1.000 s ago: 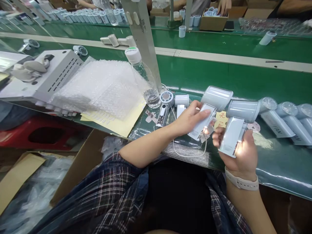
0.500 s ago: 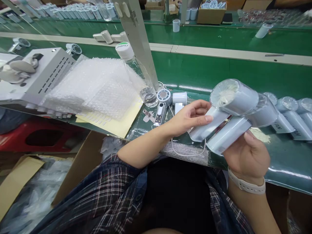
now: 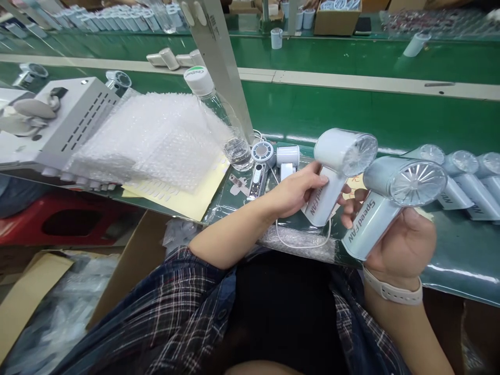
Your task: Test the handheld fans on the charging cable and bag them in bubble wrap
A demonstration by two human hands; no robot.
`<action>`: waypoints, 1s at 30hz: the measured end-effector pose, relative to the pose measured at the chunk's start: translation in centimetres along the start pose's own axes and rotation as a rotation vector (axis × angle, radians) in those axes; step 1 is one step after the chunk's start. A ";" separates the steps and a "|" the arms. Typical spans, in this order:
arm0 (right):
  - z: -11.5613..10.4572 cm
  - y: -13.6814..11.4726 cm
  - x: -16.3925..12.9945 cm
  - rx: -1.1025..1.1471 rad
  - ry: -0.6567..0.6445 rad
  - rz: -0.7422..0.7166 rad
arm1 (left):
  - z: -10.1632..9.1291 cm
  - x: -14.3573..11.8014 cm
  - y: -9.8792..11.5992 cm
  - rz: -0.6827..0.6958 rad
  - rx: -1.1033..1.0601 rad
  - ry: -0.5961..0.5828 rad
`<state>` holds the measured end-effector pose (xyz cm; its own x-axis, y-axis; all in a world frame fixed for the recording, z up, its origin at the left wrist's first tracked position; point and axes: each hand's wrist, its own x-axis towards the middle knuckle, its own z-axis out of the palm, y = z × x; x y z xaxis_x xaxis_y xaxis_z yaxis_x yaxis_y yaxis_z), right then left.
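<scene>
My left hand (image 3: 299,190) grips the handle of a pale blue handheld fan (image 3: 328,195), its round head tipped up and turned right. Around a second handheld fan (image 3: 373,219) of the same kind, my right hand (image 3: 406,242) is closed from below and behind. Both handles carry "Speed FAN" lettering, partly covered on the left one by my fingers. The two fans are held side by side, slightly apart, above the bench. Left of my left hand lie an opened fan (image 3: 260,169) with its circuit board showing and another small fan (image 3: 288,156).
More fans (image 3: 463,179) lie in a row at the right. A water bottle (image 3: 222,120) stands by a slanted metal post (image 3: 221,57). Bubble wrap sheets (image 3: 156,138) and yellow paper (image 3: 195,200) cover the bench at left, beside a grey metal box (image 3: 74,120).
Both fans have been turned over in my hands, so their lettered sides and right-facing heads now show. They have moved apart from each other.
</scene>
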<state>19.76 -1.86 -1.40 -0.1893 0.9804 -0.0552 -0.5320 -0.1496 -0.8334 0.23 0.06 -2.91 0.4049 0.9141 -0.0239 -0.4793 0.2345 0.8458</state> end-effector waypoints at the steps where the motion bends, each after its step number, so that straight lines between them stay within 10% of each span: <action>1: -0.1 -0.1 0.0 0.004 0.021 -0.017 | 0.0 0.0 0.0 0.019 0.013 -0.007; 18: -2.3 0.6 0.0 -0.101 0.221 -0.147 | 0.4 0.2 0.7 0.030 0.232 -0.058; 30: -2.8 -0.8 -1.7 -0.670 -0.138 -0.610 | 0.6 -0.3 0.2 0.666 1.010 -0.020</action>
<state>22.84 -3.01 -2.15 -0.1524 0.8342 0.5299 0.0100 0.5375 -0.8432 0.42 -0.37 -2.41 0.3264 0.7498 0.5755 0.2223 -0.6527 0.7243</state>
